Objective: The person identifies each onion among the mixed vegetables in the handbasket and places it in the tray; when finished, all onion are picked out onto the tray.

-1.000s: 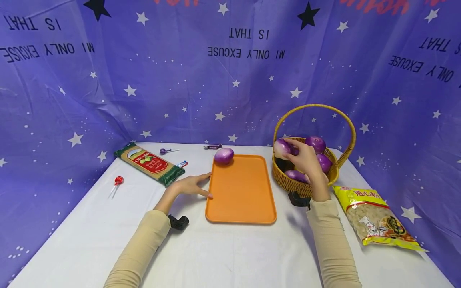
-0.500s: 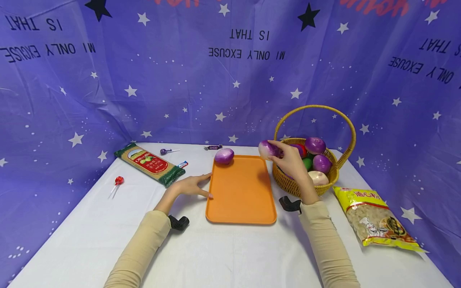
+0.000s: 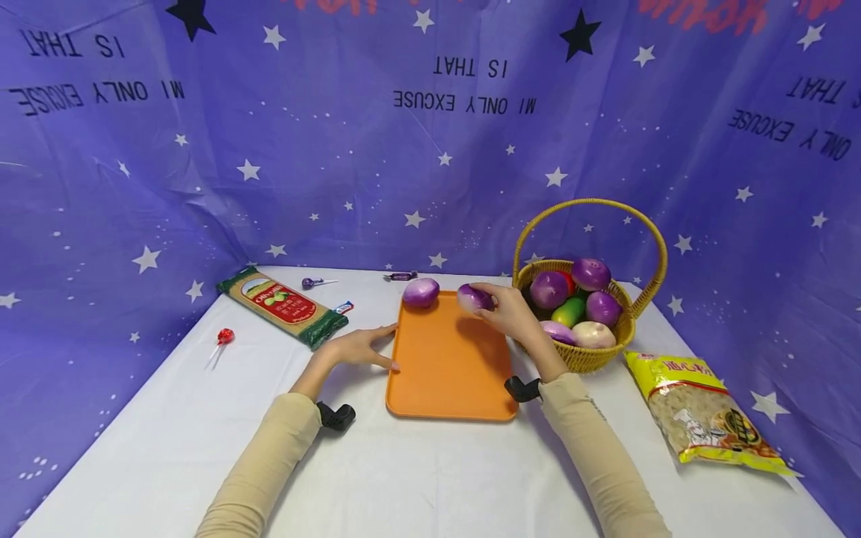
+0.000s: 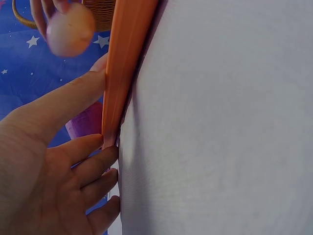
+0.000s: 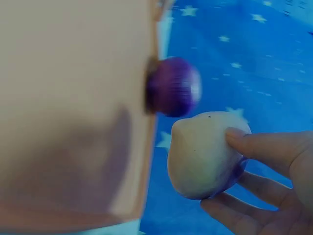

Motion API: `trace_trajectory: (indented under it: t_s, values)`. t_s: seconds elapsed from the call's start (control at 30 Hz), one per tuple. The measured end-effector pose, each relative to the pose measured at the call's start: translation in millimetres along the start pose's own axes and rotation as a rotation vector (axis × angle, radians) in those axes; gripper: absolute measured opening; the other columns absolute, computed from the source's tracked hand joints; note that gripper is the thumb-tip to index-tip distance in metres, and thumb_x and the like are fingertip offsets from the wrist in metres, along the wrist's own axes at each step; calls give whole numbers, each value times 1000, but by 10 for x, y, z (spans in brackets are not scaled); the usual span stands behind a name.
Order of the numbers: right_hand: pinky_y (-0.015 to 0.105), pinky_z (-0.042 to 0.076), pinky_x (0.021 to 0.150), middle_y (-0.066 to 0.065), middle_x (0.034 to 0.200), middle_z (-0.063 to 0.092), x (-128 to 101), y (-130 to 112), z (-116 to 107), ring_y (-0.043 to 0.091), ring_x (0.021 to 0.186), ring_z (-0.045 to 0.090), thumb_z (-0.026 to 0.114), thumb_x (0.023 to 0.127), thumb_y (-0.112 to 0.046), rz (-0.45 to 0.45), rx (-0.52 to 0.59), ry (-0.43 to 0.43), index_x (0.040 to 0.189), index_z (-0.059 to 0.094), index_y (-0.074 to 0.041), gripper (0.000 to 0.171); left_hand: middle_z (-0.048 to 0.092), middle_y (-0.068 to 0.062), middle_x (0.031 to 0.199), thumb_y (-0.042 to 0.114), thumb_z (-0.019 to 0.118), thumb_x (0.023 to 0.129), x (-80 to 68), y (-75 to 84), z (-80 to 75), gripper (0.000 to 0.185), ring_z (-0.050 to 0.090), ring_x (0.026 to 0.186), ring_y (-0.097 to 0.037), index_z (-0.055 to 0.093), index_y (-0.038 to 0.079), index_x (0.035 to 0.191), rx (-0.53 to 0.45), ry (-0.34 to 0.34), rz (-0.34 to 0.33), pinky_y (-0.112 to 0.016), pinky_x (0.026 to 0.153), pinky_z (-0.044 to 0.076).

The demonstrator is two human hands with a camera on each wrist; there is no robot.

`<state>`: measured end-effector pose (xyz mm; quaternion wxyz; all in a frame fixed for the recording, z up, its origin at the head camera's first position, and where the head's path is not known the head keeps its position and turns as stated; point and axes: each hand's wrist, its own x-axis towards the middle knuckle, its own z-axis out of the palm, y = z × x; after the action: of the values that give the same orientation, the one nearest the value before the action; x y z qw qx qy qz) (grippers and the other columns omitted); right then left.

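Note:
Over the far right part of the orange tray (image 3: 447, 366), my right hand (image 3: 507, 310) holds a purple-and-white onion (image 3: 473, 297) between thumb and fingers. The right wrist view shows the pale side of this onion (image 5: 205, 154), with the thumb on top and fingertips beneath. A second purple-and-white onion (image 3: 421, 292) sits at the tray's far left corner. My left hand (image 3: 356, 347) touches the tray's left edge with spread, fairly straight fingers. In the left wrist view, the left thumb (image 4: 73, 98) and fingertips lie against the orange rim (image 4: 122, 63).
Right of the tray stands a wicker basket (image 3: 585, 362) with several purple onions, a pale one and a green-yellow item (image 3: 569, 311). A yellow pasta bag (image 3: 702, 415) lies front right. On the left are a spaghetti pack (image 3: 282, 306), a red lollipop (image 3: 225, 338), a purple lollipop (image 3: 309, 283) and wrapped sweets (image 3: 401, 276).
My right hand has carried the onion leftward from above the basket to over the tray, uncovering the basket's contents. The left hand stays at the tray's edge.

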<state>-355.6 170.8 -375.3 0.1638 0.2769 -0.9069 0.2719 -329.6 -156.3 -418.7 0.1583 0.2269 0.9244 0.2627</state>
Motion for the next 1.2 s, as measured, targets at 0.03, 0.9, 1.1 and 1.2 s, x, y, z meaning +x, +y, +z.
trace_trajectory:
  t_s: [0.03, 0.9, 1.1, 1.2]
  values:
    - [44, 51, 90, 16, 118, 67, 18, 21, 32, 29, 101, 62, 74, 80, -4, 4, -3, -23, 125, 65, -4, 45, 30, -15, 154, 51, 75, 79, 1, 3, 3, 97, 27, 139, -40, 24, 16, 154, -1, -2, -2, -54, 113, 23]
    - [46, 41, 103, 20, 124, 62, 376, 198, 251, 37, 115, 57, 68, 84, -2, 36, -95, -175, 129, 59, 2, 46, 32, -14, 154, 51, 75, 79, 1, 25, 10, 97, 27, 139, -39, 24, 16, 154, -4, -7, -10, -54, 112, 24]
    - [48, 41, 104, 20, 127, 60, 258, 123, 31, 37, 118, 55, 71, 83, -2, -32, -82, -182, 130, 58, 3, 50, 32, -13, 154, 51, 74, 79, 6, 14, 7, 97, 27, 140, -39, 24, 16, 154, 3, -1, -11, -54, 113, 22]
    - [49, 42, 103, 19, 128, 60, 165, 95, -106, 37, 117, 55, 73, 82, -2, -54, -85, -177, 131, 58, 2, 51, 31, -13, 154, 51, 75, 79, 2, 8, 7, 97, 26, 140, -38, 24, 16, 154, -2, -2, -8, -53, 113, 22]
